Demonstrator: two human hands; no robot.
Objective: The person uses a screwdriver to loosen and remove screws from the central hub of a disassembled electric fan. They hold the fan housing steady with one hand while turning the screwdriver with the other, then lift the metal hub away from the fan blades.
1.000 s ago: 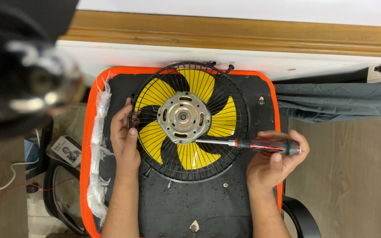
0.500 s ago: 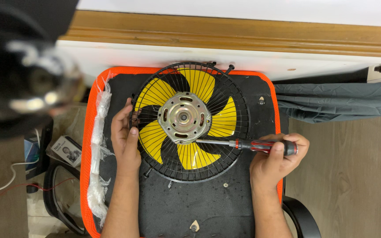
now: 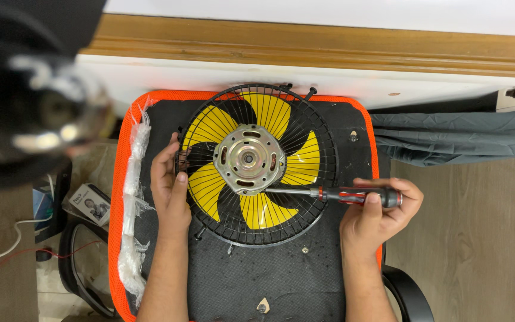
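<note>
The left hand [image 3: 168, 188] gripped the fan guard [image 3: 256, 164] rim; the right hand [image 3: 377, 211] was clamped on a screwdriver [image 3: 335, 194] whose tip met the motor housing [image 3: 248, 159] between the hands. Held so flat, the tip could probably slip and gouge a yellow blade [image 3: 263, 209].

A: Left hand [image 3: 169, 189]?
B: Forearm enters from the bottom edge, runs straight up. Palm down, fingers curled inward to the right, thumb alongside. Wrist straight.

A: Right hand [image 3: 377, 213]?
B: Forearm also comes up from below, roughly parallel to the left. Fist closed in a firm grip, fingers [image 3: 402, 189] wrapped over the top, thumb pressed flat along the near side, pointing up. Knuckles face right.

A: Spacing?
B: Well apart, level with each other.
</note>
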